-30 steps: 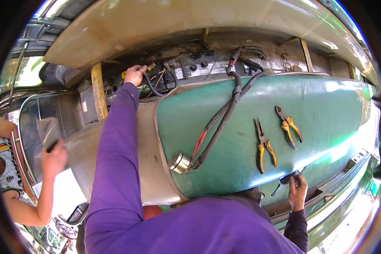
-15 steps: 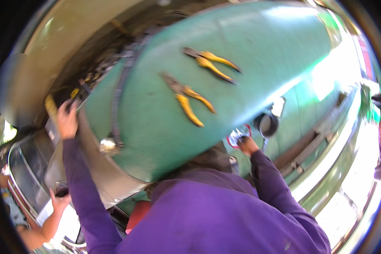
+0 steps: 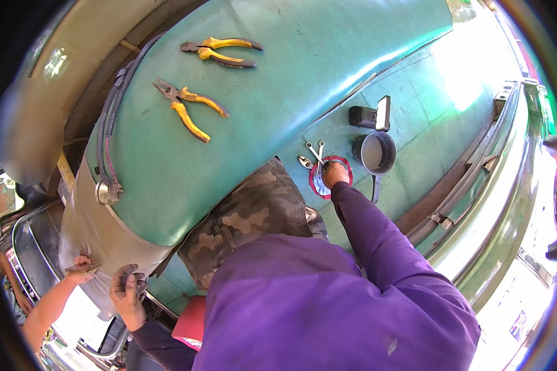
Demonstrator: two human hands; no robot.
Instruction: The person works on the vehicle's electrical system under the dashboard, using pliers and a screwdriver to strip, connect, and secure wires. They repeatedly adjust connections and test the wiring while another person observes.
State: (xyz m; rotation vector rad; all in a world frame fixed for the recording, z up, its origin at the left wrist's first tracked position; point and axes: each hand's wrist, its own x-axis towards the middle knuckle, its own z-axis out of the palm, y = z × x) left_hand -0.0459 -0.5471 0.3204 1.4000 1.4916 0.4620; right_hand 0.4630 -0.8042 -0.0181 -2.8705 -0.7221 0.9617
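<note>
My right hand [image 3: 336,174] reaches down to a round, red-rimmed container [image 3: 315,183] on the green floor. Its fingers are closed around something dark that I cannot make out. Two wrenches [image 3: 316,150] and a plier-like tool [image 3: 305,162] stick out over the far rim. Low at the left, my left hand [image 3: 129,299] is raised beside the seat's end, fingers curled and dark at the tips; what they hold, if anything, is unclear. Yellow-handled cutting pliers [image 3: 223,52] and yellow-handled long-nose pliers [image 3: 190,109] lie on the green padded seat [image 3: 278,86].
A dark handled pot [image 3: 375,153] and a black lamp-like device [image 3: 372,115] stand right of the container. Corrugated cable [image 3: 103,133] with a round metal fitting [image 3: 109,192] runs along the seat's left end. Another person's hand [image 3: 83,268] holds something flat beside my left hand.
My left hand has come down from the seat's far left edge toward me. My right hand stays at the red-rimmed container. The view has shifted, and the other person's hand now touches the seat's end.
</note>
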